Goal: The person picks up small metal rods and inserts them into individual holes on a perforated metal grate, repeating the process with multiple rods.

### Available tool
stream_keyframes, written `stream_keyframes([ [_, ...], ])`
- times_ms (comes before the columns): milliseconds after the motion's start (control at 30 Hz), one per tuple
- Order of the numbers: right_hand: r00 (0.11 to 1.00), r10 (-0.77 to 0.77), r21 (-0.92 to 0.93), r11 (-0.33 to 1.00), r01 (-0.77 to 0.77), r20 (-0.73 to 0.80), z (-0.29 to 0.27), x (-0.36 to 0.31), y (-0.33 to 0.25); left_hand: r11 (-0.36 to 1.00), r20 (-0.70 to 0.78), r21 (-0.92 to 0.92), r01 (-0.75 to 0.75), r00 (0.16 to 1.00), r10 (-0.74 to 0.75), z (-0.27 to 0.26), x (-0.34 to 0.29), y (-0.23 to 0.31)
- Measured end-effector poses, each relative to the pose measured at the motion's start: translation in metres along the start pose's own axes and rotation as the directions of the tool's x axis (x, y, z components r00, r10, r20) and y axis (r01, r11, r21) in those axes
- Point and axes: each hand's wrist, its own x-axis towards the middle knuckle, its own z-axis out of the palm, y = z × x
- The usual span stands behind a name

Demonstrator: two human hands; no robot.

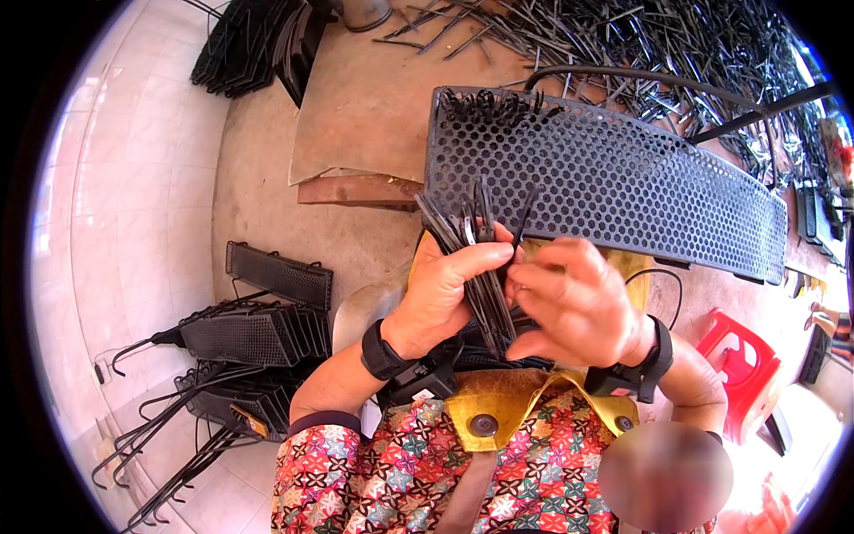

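Note:
My left hand (445,283) is closed round a bundle of thin black strips (487,298), its thumb lying across them. Their upper ends fan out above the fist, and the lower ends reach toward my lap. One strip (527,216) leans apart from the others, between the two hands. Right beside the bundle is my right hand (578,298), slightly blurred. Its fingers are bent near the strips and the thumb is spread away from them; no object shows plainly in its grip. Just beyond both hands lies a long black perforated metal panel (605,178), with short black pieces (498,107) along its far left edge.
Loose black strips (623,36) are heaped at the far right. Stacked black mesh racks with hooked rods (245,338) stand at left by the tiled wall (147,178). A red plastic stool (738,369) is at right; a brown board (365,107) lies beyond the panel's left end.

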Motion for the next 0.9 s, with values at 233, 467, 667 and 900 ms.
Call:
stream_keyframes([
  [233, 0.480, 0.877, 0.596, 0.369, -0.714, 0.032, 0.001, 0.010, 0.006, 0.986, 0.112, 0.163, -0.019, 0.994, 0.000, 0.009, -0.004, 0.001],
  [467, 0.544, 0.696, 0.361, 0.713, -0.601, -0.468, -0.023, 0.028, 0.050, 0.991, 0.050, 0.022, 0.134, 0.990, -0.135, 0.005, -0.005, 0.000],
  [667, 0.671, 0.423, 0.137, 0.890, -0.436, -0.610, -0.010, 0.042, 0.090, 0.980, 0.040, 0.002, 0.201, 0.979, -0.201, -0.003, -0.008, -0.008],
  [900, 0.913, 0.058, -0.369, 0.903, -0.221, -0.403, -0.008, 0.053, 0.105, 0.968, 0.083, -0.006, 0.253, 0.964, -0.251, 0.000, -0.010, -0.008],
])
